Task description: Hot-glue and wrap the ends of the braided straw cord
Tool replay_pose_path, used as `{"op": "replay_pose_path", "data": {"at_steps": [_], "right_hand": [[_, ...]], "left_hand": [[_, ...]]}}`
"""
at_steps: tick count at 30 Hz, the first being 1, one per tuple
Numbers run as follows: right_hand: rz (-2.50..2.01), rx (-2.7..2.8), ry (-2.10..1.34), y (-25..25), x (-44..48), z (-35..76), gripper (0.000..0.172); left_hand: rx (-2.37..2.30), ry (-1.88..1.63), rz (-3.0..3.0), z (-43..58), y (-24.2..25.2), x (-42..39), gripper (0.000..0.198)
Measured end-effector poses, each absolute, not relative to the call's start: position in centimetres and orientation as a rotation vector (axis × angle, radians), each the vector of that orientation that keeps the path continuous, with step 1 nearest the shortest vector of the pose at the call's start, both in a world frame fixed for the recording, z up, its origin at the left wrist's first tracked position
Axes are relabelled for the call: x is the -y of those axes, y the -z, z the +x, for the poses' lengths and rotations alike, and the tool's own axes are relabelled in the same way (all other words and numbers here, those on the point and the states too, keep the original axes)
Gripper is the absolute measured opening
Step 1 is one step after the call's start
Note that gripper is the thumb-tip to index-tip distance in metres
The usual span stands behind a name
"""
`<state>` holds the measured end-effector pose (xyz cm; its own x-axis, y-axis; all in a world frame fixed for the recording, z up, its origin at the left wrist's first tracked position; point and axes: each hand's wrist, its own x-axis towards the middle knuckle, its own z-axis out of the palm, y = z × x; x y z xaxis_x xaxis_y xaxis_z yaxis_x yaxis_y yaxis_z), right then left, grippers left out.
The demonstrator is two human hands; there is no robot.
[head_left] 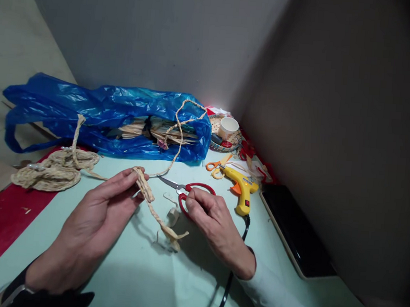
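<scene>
Left hand [93,220], near left, pinches a folded length of straw-coloured braided cord [145,186] between thumb and fingers, held over the pale cloth [145,286]; a loose tail drops to the right, ending in a frayed tip [173,234]. Right hand [217,223] is curled at the handles of the red-handled scissors [180,187], partly covering them; cannot tell whether it grips them or only touches. Blades point left, just beside the cord. To handle this well, I judge: keep the pinch close to the fold so the strands stay flat, fingertips off the blade line, and steady the tail before any trimming. Yellow glue gun [246,192] lies to the right; its black cable [229,288] runs near the right wrist, so best keep the sleeve [275,291] off it.
</scene>
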<state>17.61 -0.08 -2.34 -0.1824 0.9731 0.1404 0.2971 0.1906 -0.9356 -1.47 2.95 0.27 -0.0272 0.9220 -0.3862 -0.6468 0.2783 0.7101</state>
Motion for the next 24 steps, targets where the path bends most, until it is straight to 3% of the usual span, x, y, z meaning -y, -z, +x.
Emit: {"op": "replay_pose_path", "data": {"at_steps": [11,16,20,24], "right_hand": [[-1.204,1.601,-1.066,2.5,0.3,17.4,0.042],[-1.082,1.612,-1.246,2.2,0.5,17.4,0.019],[-1.058,1.662,-1.465,2.2,0.9,16.8,0.024],[-1.122,1.688,-1.421,2.5,1.2,16.2,0.028]], "left_hand": [[-0.951,-1.256,0.438,-1.0,-1.1,-2.7,0.028],[-0.967,-1.245,0.481,-0.8,-1.4,-2.6,0.022],[-0.957,-1.233,0.523,-1.3,-0.8,-2.7,0.012],[-0.942,-1.223,0.589,-1.5,0.2,-2.8,0.005]]}}
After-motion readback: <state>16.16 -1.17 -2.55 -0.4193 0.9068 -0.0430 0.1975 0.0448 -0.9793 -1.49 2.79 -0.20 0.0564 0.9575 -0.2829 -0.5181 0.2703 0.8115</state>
